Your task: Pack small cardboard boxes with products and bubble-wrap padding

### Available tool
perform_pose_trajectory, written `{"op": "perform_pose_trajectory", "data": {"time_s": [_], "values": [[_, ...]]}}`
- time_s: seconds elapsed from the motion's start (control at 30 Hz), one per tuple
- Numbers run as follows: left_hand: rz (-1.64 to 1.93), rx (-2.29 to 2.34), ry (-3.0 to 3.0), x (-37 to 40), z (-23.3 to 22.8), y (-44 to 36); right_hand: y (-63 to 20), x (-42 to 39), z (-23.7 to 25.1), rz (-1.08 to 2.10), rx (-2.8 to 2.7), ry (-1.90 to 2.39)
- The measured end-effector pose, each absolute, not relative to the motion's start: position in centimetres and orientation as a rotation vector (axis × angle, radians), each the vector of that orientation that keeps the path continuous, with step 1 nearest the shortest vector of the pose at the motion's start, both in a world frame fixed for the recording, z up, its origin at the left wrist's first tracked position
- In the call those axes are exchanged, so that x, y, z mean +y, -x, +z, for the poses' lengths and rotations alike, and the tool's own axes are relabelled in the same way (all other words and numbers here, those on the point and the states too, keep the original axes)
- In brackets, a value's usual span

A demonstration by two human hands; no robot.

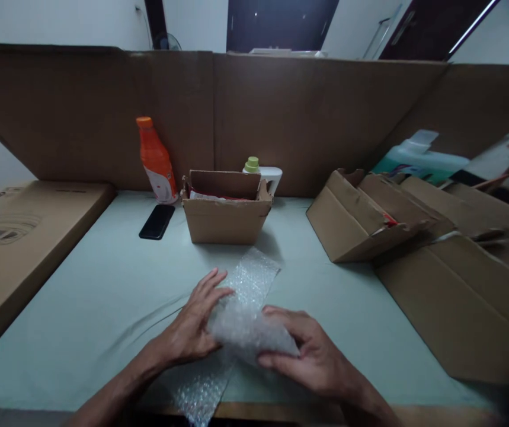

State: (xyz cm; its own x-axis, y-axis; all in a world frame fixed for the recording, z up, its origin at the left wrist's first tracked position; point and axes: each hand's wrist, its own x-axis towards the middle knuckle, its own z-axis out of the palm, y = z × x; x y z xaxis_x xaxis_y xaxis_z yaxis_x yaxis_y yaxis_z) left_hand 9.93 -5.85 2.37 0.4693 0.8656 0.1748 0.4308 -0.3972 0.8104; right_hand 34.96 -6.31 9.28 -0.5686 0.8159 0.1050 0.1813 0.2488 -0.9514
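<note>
Near edge, centre: both hands on a strip of bubble wrap (254, 279) lying on the pale green table (103, 296). The strip runs from the near table edge, under the hands, to a flat free end pointing far-right toward the small open box (225, 213).

Progress, judged from the layout: a wrapped bundle (247, 329) has formed between the hands, so rolling is under way. A length of wrap on the far side is still flat and unrolled, and a tail hangs near the table edge. What is inside the bundle cannot be told; the wrap hides it. No tape or fastening visible on it.

Left hand (192, 326): palm down, fingers extended and pressed flat on the left side of the bundle, fingertips reaching onto the flat wrap. Forearm enters from the near left.

Right hand (311, 356): thumb and fingers curled around the right end of the bundle, pinching it closed against the table. Forearm enters from the near right.

Mid-distance: black phone (157, 222) left of the small open box; flattened and folded cartons (370, 219) stacked at right; a large printed carton (9, 237) at left.

Far: orange bottle (156, 160) and a white bottle with green cap (261, 172) against the cardboard screen (281, 112); a teal jug (418, 157) far right.
</note>
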Motion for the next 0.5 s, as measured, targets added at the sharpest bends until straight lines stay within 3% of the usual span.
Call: {"op": "perform_pose_trajectory", "data": {"time_s": [0.17,0.4,0.5], "values": [[0.425,0.899,-1.678,-7.9,6.1,-8.2,-36.1,-7.5,8.8,1.496,-1.689,1.037],[0.38,1.227,-1.454,-8.4,1.5,-6.3,-38.6,3.6,0.4,0.581,-1.843,1.742],[0.385,1.296,-1.419,-8.5,-0.3,-6.0,-38.1,5.9,-1.9,0.436,-1.889,1.774]]}}
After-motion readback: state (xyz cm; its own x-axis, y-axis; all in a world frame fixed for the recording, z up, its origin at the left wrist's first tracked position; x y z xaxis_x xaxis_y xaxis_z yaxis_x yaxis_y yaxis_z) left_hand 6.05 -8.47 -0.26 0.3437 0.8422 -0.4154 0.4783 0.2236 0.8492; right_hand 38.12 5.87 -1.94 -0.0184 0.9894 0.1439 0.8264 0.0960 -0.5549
